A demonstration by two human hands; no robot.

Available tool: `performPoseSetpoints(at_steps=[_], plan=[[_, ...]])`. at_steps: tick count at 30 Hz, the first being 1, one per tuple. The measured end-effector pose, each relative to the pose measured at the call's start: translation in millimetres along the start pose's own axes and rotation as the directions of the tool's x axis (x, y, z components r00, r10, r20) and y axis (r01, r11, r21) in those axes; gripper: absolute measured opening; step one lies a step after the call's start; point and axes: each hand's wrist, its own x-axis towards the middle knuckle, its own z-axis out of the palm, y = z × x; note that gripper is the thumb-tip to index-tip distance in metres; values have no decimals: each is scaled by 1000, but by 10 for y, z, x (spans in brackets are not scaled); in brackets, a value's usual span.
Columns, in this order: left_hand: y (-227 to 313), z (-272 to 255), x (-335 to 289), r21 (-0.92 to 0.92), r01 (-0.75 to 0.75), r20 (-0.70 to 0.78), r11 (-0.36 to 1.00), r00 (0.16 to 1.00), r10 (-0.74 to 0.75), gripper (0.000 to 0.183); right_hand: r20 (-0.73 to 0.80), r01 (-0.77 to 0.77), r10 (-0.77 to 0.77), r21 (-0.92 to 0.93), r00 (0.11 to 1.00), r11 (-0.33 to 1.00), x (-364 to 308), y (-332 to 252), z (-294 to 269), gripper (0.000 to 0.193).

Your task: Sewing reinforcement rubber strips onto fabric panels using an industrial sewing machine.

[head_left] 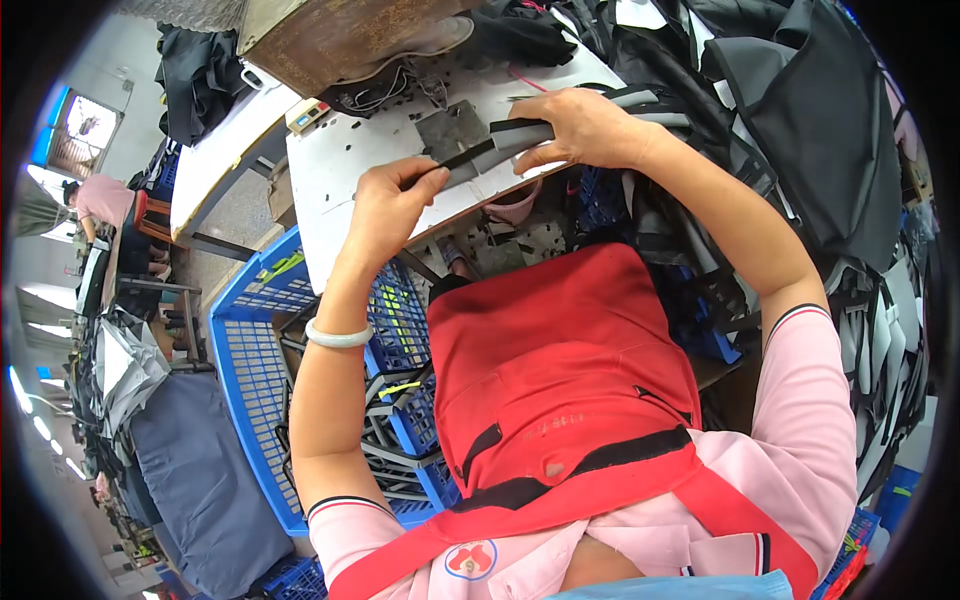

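Above the white worktable (325, 190), my left hand (392, 200) pinches the left end of a narrow black and grey fabric strip (480, 158) between thumb and fingers. My right hand (580, 125) is closed around the other part of the strip, thumb below and fingers above. More grey and black strips (640, 97) stick out to the right behind that hand; whether they are separate pieces I cannot tell. Beyond the strip, a flat grey metal plate (450, 130) lies in the tabletop, with dark scraps scattered around it.
A worn machine housing (320, 45) stands at the table's far side, with cables beneath. Black fabric (810, 130) is heaped at the right. A blue plastic basket (240, 350) holding grey-black strips sits at lower left. Under the table is a pink bucket (515, 205). Another person (105, 200) works far left.
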Motion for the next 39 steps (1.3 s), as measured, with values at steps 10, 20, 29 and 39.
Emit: performPoseSetpoints(at_steps=[10,20,29,39], plan=[[-200,-72,368,-23,65,-81,998,994,-67,26,-90,-41,43,20,995,999,332,186,123,57],[-180,-96,449,-143,104,-91,984,989,-118,26,3,-145,145,35,989,989,461,212,60,75],[-274,-118,618,-256,100,-87,962,988,-126,28,-142,-64,68,34,987,997,635,386,154,71],[-341,-137,332,126,-24,-126,992,991,40,27,-114,54,-59,-41,992,998,134,-183,309,31]])
